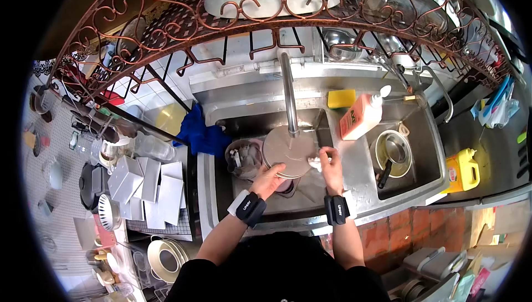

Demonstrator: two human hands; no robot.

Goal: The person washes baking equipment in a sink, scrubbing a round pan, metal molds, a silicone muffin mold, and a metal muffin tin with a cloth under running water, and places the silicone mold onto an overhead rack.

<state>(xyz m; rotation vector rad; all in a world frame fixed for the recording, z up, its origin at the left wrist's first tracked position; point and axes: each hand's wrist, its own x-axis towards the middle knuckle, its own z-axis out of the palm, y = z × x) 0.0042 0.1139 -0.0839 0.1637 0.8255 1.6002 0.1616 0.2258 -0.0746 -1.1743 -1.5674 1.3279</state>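
My left hand [267, 181] grips the near-left rim of a round, flat greyish-beige plate [291, 155], thumb on top. The plate is held over the left sink basin [221, 188], beneath the metal faucet [290, 97]. At the plate's right edge, my right hand [331, 171] is closed around a small white wad [316, 163]; its kind is unclear. Left of the plate, a bowl [244, 170] in the basin holds several small items. Another round dish [285, 189] is partly hidden under the plate.
A yellow sponge [341, 98] and a pink soap bottle [360, 116] stand on the sink ledge. In the right basin, a pot [396, 145] sits in a bowl. A blue cloth [202, 130] hangs at the left edge. A scrolled metal rack [266, 27] spans above.
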